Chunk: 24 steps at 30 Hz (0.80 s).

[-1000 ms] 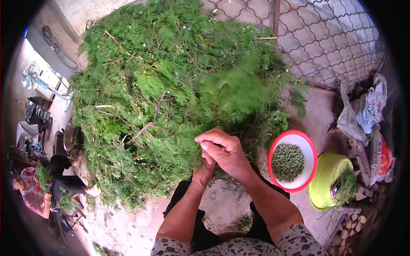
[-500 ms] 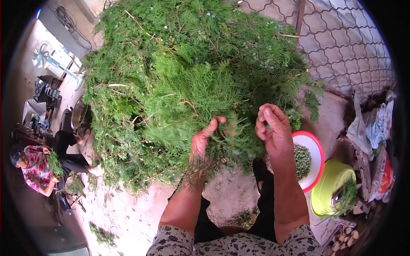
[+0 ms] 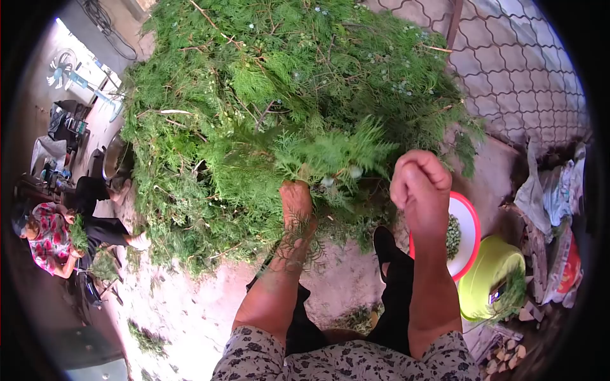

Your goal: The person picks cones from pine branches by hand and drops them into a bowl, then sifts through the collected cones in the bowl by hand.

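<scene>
My left hand (image 3: 296, 198) is closed around the stem of a leafy green sprig (image 3: 337, 152), held over the front edge of a big heap of cut branches (image 3: 254, 82). Small pale round berries show on the sprig. My right hand (image 3: 420, 181) is raised to the right of the sprig, apart from it, with its fingers curled together; what they hold, if anything, is too small to make out. Below and to the right of that hand, partly hidden by my forearm, is a white basin with a red rim (image 3: 473, 235) that contains green berries (image 3: 452, 238).
A lime-green tub (image 3: 483, 279) with a sprig on it stands at the right, near plastic bags (image 3: 540, 184) and cut wood (image 3: 505, 355). A wire mesh (image 3: 518, 76) is at the upper right. Another person (image 3: 51, 238) sits at the left holding greenery, below a fan (image 3: 61, 70).
My hands, together a second ago, are now apart. Over the last half second, the sprig in my left hand has swung to point right, and my right hand's fingers have curled in more.
</scene>
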{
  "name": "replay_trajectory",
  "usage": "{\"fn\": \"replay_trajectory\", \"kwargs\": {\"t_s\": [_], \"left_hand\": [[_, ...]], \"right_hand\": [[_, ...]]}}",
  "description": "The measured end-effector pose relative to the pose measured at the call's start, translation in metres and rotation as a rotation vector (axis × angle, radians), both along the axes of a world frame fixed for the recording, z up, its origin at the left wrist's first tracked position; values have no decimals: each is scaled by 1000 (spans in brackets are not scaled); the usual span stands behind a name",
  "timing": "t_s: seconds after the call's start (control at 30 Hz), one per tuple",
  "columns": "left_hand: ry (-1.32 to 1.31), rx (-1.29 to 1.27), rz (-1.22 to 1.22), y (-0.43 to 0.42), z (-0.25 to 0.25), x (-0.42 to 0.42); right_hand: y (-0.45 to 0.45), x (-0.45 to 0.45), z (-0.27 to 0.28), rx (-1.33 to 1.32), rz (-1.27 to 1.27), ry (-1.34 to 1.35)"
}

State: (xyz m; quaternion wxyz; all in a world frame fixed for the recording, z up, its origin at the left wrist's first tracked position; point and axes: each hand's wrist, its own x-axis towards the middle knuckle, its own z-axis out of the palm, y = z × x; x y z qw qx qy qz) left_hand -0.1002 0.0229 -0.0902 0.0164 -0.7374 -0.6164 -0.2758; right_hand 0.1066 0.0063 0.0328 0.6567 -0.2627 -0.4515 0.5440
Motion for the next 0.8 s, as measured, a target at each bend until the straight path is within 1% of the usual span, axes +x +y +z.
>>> {"fn": "replay_trajectory", "kwargs": {"t_s": [0.07, 0.1, 0.17, 0.27, 0.3, 0.37, 0.4, 0.43, 0.47, 0.5, 0.53, 0.6, 0.63, 0.7, 0.73, 0.8], "left_hand": [[243, -211, 260, 4, 0, 5], [241, -209, 258, 4, 1, 6], [-308, -344, 335, 2, 16, 12], [-1136, -531, 413, -2, 35, 19], [-1137, -531, 407, -4, 34, 20], [231, -333, 142, -15, 31, 20], [337, -337, 149, -15, 29, 24], [336, -336, 145, -13, 22, 24], [-137, -369, 264, -9, 12, 25], [-612, -390, 377, -7, 4, 24], [-611, -391, 376, -9, 11, 26], [-487, -513, 300, -14, 31, 31], [-487, -514, 297, -13, 25, 31], [-892, -499, 314, -13, 6, 28], [-892, -500, 314, -16, 17, 32], [-943, -477, 437, -23, 49, 43]], "right_hand": [[-7, -4, 1, -43, 55, -93], [-10, -8, 4, -62, 71, -161], [-12, -16, 2, -143, 8, -403], [-7, -28, -17, -156, -44, -479], [-2, -31, -29, -52, -114, -595], [1, -37, -29, 112, -227, -711], [1, -40, -29, 111, -230, -713], [1, -43, -28, 159, -287, -750], [1, -44, -29, 206, -342, -786], [2, -43, -31, 205, -345, -787], [4, -42, -34, 250, -369, -831], [7, -42, -38, 294, -395, -876], [8, -42, -40, 288, -396, -873], [8, -43, -41, 282, -396, -871], [7, -43, -40, 243, -384, -894], [6, -44, -37, 203, -372, -916]]}}
